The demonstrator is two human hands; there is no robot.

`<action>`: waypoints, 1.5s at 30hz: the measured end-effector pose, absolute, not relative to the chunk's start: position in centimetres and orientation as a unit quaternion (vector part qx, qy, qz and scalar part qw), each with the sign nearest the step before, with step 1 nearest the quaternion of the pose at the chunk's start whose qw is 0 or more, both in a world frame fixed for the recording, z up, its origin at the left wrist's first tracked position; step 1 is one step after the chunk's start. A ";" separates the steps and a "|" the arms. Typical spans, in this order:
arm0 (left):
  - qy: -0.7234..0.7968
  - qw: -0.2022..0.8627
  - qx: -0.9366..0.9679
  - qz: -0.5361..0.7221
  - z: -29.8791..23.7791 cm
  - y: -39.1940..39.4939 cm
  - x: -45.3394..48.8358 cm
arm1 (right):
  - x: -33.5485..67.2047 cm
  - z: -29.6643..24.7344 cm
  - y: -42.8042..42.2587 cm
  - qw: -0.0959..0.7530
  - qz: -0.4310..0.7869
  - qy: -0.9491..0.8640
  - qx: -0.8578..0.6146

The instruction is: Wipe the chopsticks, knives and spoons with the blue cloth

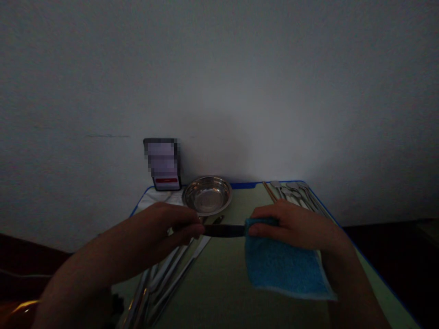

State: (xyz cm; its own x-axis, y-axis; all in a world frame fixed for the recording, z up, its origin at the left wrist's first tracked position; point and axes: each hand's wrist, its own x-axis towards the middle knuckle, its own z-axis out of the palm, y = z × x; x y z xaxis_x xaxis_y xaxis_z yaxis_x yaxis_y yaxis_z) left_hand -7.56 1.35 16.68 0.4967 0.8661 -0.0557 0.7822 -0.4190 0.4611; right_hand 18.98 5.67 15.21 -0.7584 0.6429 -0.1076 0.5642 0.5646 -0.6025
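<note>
My left hand (pixel 168 228) is closed on the handle end of a table knife (pixel 222 230), which lies level above the table. My right hand (pixel 295 226) pinches a blue cloth (pixel 284 267) around the knife's blade end. The cloth hangs down below that hand. Under the knife, several long metal utensils (pixel 164 278) lie on the green table (pixel 219 292).
A steel bowl (pixel 207 194) stands at the back centre of the table. Behind it on the left a phone (pixel 163 163) leans upright on a white cloth (pixel 154 197). More cutlery and chopsticks (pixel 295 194) lie at the back right. The wall is close behind.
</note>
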 end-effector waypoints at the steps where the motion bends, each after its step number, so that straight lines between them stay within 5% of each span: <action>1: 0.492 0.218 0.838 0.096 16.6 1.3 -7.6 | 19.0 15.2 5.7 0.063 0.316 -0.883 -0.342; 45: 0.481 0.199 0.842 0.144 16.7 1.7 -8.8 | 20.6 15.0 6.0 0.079 0.301 -0.874 -0.373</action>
